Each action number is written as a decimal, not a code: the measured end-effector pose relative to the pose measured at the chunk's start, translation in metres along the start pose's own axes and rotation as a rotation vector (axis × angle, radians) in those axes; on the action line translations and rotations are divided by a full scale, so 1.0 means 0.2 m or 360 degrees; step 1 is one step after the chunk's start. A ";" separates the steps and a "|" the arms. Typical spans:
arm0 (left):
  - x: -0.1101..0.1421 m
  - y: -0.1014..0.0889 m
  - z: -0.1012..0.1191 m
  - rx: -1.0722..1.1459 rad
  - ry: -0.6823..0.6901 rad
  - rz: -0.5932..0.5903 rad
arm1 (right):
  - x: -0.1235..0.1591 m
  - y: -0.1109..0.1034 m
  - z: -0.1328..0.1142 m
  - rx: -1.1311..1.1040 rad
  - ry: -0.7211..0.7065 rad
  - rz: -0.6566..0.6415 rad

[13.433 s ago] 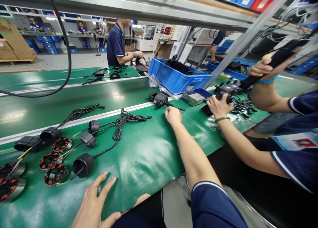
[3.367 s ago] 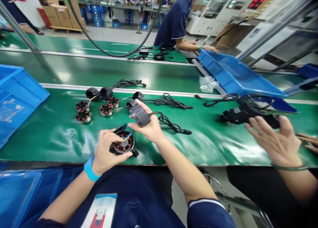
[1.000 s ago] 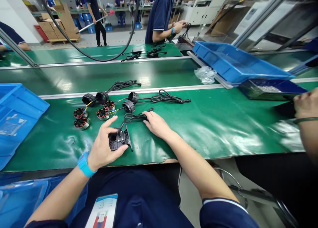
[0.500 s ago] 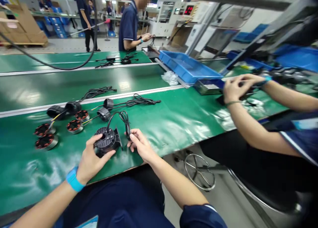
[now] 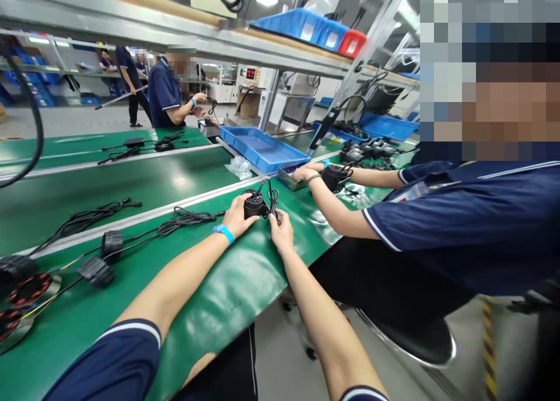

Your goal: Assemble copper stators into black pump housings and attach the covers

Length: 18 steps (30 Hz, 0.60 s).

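Note:
My left hand (image 5: 238, 214), with a blue wristband, is wrapped around a round black ribbed housing (image 5: 254, 203) on the green belt (image 5: 245, 278). My right hand (image 5: 282, 231) pinches the coiled black cable (image 5: 272, 196) that hangs from that housing. Both arms reach far to the right. A co-worker's hands (image 5: 308, 171) hold another black housing (image 5: 335, 175) just beyond mine.
Copper-wound stators (image 5: 30, 287) with black caps (image 5: 97, 270) and cables (image 5: 188, 217) lie at the left of the belt. A blue tray (image 5: 262, 147) and a small parts box (image 5: 289, 179) sit behind. A seated co-worker (image 5: 459, 226) fills the right side. Another person (image 5: 164, 92) stands at the far belt.
Both my hands have carried the black housing and its cable from in front of me far to the right, toward the co-worker. The view has swung right.

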State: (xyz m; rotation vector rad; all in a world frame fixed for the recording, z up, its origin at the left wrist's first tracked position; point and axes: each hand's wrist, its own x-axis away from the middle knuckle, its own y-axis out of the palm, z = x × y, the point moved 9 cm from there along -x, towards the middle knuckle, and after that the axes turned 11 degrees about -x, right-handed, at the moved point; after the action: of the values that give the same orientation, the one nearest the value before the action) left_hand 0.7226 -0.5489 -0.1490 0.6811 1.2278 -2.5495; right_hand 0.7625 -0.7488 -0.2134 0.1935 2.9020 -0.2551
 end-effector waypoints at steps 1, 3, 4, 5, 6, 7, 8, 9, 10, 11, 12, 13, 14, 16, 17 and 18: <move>-0.07 0.06 0.01 0.0006 -0.0005 -0.0007 | -0.06 -0.02 0.01 0.0059 -0.0025 0.0042; -0.18 0.15 0.02 0.0010 -0.0011 -0.0023 | -0.16 -0.03 0.03 0.0151 -0.0080 0.0108; -0.22 0.18 0.02 0.0009 -0.0013 -0.0031 | -0.18 -0.03 0.03 0.0187 -0.0110 0.0143; -0.26 0.21 0.01 0.0006 -0.0017 -0.0036 | -0.20 -0.03 0.03 0.0219 -0.0140 0.0180; -0.28 0.22 0.01 0.0000 -0.0021 -0.0039 | -0.21 -0.03 0.03 0.0244 -0.0167 0.0216; -0.29 0.23 0.01 -0.0009 -0.0023 -0.0043 | -0.22 -0.03 0.02 0.0264 -0.0193 0.0252; -0.30 0.23 0.01 -0.0020 -0.0023 -0.0048 | -0.21 -0.04 0.02 0.0277 -0.0216 0.0287; -0.30 0.23 0.01 -0.0032 -0.0017 -0.0058 | -0.21 -0.05 0.02 0.0287 -0.0236 0.0319; -0.30 0.22 0.01 -0.0046 -0.0008 -0.0071 | -0.20 -0.06 0.01 0.0294 -0.0254 0.0347; -0.29 0.21 0.02 -0.0063 0.0002 -0.0090 | -0.19 -0.07 0.01 0.0302 -0.0270 0.0371; -0.28 0.20 0.02 -0.0082 0.0009 -0.0113 | -0.19 -0.08 0.00 0.0309 -0.0282 0.0392; -0.28 0.18 0.02 -0.0106 0.0010 -0.0138 | -0.19 -0.09 0.00 0.0318 -0.0290 0.0409; -0.28 0.17 0.02 -0.0132 0.0009 -0.0165 | -0.18 -0.09 -0.01 0.0329 -0.0296 0.0426; -0.28 0.15 0.03 -0.0189 0.0001 -0.0221 | -0.18 -0.10 -0.01 0.0356 -0.0305 0.0464; -0.28 0.14 0.03 -0.0215 -0.0002 -0.0248 | -0.17 -0.10 -0.02 0.0372 -0.0311 0.0485; -0.28 0.13 0.03 -0.0240 -0.0003 -0.0274 | -0.17 -0.11 -0.02 0.0388 -0.0322 0.0505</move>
State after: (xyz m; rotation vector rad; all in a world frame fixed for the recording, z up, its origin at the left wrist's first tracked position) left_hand 0.7800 -0.5689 -0.1343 0.5620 1.5202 -2.5555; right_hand 0.7912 -0.7724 -0.1983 0.6226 2.5854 -0.5369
